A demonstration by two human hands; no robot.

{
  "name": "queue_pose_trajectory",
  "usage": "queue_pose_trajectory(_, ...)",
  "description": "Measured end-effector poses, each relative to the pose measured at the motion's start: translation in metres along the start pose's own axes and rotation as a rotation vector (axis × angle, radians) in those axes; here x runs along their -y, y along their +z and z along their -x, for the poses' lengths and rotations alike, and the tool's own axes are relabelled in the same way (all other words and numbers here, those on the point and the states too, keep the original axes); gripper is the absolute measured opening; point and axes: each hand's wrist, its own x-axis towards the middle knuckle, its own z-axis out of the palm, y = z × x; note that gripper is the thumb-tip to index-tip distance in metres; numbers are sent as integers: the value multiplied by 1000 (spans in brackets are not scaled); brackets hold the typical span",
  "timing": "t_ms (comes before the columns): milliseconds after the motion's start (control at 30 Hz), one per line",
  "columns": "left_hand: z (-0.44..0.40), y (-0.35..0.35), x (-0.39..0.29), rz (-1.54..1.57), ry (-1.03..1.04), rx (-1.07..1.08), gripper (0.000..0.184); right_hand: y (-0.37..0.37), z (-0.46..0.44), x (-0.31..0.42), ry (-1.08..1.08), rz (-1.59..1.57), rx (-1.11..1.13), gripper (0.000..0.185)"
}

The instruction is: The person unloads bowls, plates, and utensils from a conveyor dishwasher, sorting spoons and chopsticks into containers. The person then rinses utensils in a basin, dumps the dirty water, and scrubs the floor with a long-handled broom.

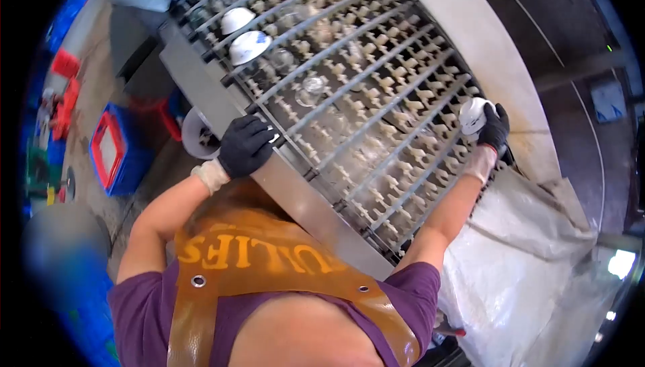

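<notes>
A white bowl (472, 116) is gripped in the gloved right hand (496, 126) at the far edge of a pegged belt (386, 83), toward its right end. The hands are held well apart: the left hand (247, 147) is curled on the near edge, over a smooth steel rail (295, 199). Whether the pale patch at its fingertips is an item cannot be told.

The bowl could be dropped or chipped, as its curved, glossy, probably slick wall is pinched from one side above hard pegs. Glove fabric could be snagged by the pegs, or fingers pinched at the rail, if the belt is running; motion cannot be told. Clear glasses (312, 89) could be knocked, being hard to see among the pegs.

Short, cream-coloured pegs are set in rows beneath long, round grey bars (359, 79). Rounded white bowls (250, 47), one blue-patterned, are seen toward the upper left corner. Beside the right end, a wrinkled, whitish sheet (510, 259) is draped.
</notes>
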Motion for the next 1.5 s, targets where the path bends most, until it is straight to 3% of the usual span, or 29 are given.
queue_pose_trajectory(67,0,-3,-3,47,-18,89,20,38,33,30,-3,-399,187,40)
queue_pose_trajectory(167,9,4,-6,1,56,-11,22,113,47,35,299,-828,484,36)
queue_pose_trajectory(200,10,4,-7,-6,90,-61,23,133,44,17,365,-898,738,35)
queue_pose_trajectory(233,12,4,-7,20,59,-40,22,151,39,-15,-213,-323,724,33)
queue_pose_trajectory(300,16,10,-5,43,36,-61,20,174,23,-49,-221,-229,686,35)
queue_pose_trajectory(367,17,9,-8,6,26,-65,20,169,28,-40,155,-497,701,42)
queue_pose_trajectory(433,19,13,-8,-24,33,-65,18,142,39,-17,-89,-382,645,47)
queue_pose_trajectory(500,21,13,-12,-52,22,-61,15,114,34,-10,-192,-156,437,44)
queue_pose_trajectory(633,25,21,-14,-67,21,-49,11,72,30,-9,-121,561,74,41)
queue_pose_trajectory(733,28,25,-17,-59,42,-118,12,79,84,13,-410,496,-159,44)
queue_pose_trajectory(800,31,31,-19,-50,53,-100,12,90,116,20,-558,427,-57,46)
queue_pose_trajectory(867,32,35,-19,-61,113,-155,12,125,165,41,-379,131,322,42)
queue_pose_trajectory(933,32,39,-20,29,132,-255,10,171,214,31,-487,18,514,39)
queue_pose_trajectory(1000,36,35,-18,201,202,-289,10,203,290,55,-522,188,652,40)
queue_pose_trajectory(1100,53,27,-10,329,164,-74,15,224,364,56,-349,249,686,40)
queue_pose_trajectory(1133,68,32,-2,346,155,-96,15,222,374,51,-249,283,668,40)
queue_pose_trajectory(1167,91,24,4,478,177,-107,16,223,400,59,-725,650,388,39)
queue_pose_trajectory(1200,118,16,14,604,200,-112,17,224,416,70,-709,800,362,42)
queue_pose_trajectory(1267,185,21,36,879,25,-70,20,223,421,70,-699,828,329,43)
queue_pose_trajectory(1300,228,26,52,1010,-162,28,24,222,416,63,-708,834,307,42)
queue_pose_trajectory(1367,319,40,97,1011,-420,259,30,221,414,60,-791,929,241,36)
queue_pose_trajectory(1400,381,59,113,1048,-810,234,36,219,410,56,-817,962,224,37)
queue_pose_trajectory(1433,441,63,132,833,-1087,335,37,213,395,37,-976,1129,174,40)
queue_pose_trajectory(1467,500,68,151,642,-1356,455,39,214,397,38,-983,1146,182,40)
queue_pose_trajectory(1500,564,68,158,366,-1414,415,39,212,398,41,-887,1119,189,40)
